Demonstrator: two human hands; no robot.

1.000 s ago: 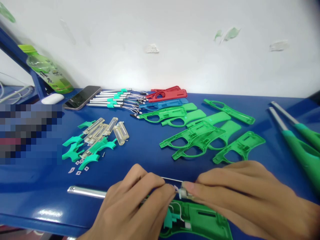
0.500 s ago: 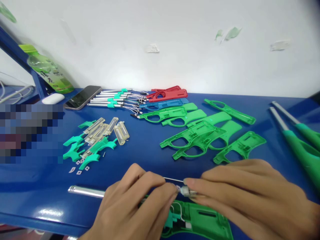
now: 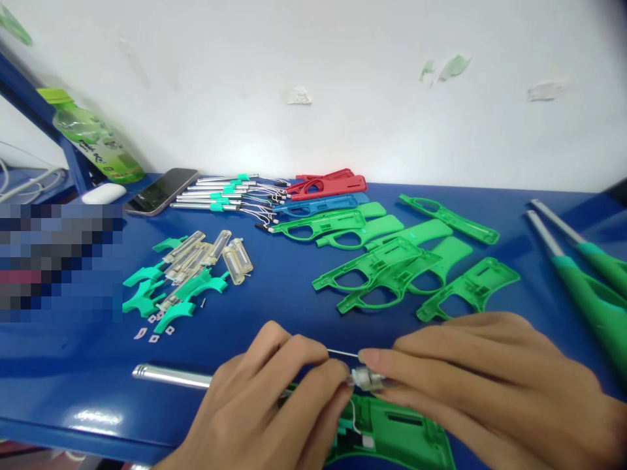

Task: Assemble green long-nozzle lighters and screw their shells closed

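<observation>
My right hand (image 3: 465, 372) is closed on a clear lighter fuel tank (image 3: 365, 378), its valve end pointing left. The fingertips of my left hand (image 3: 289, 391) pinch at that valve end, on a small white piece mostly hidden by the fingers. A thin white wire (image 3: 343, 353) runs between the two hands. Beneath them lies a green lighter handle half (image 3: 406, 424), inner side up, with a white wire and a teal part in it, partly covered by my left hand. A silver metal tube (image 3: 171, 376) sticks out left of my left hand.
Clear fuel tanks (image 3: 238, 261), teal triggers (image 3: 179, 316) and small white pieces (image 3: 154, 339) lie at left. Wired metal tubes (image 3: 210, 206), a phone (image 3: 161, 190) and a bottle (image 3: 98, 140) stand behind. Green handle halves (image 3: 372, 271) spread centre-right; assembled lighters (image 3: 588, 294) lie far right.
My left fingertips have shifted slightly right, closer against the tank's valve end, and the small white piece shows less. My right hand has hardly moved.
</observation>
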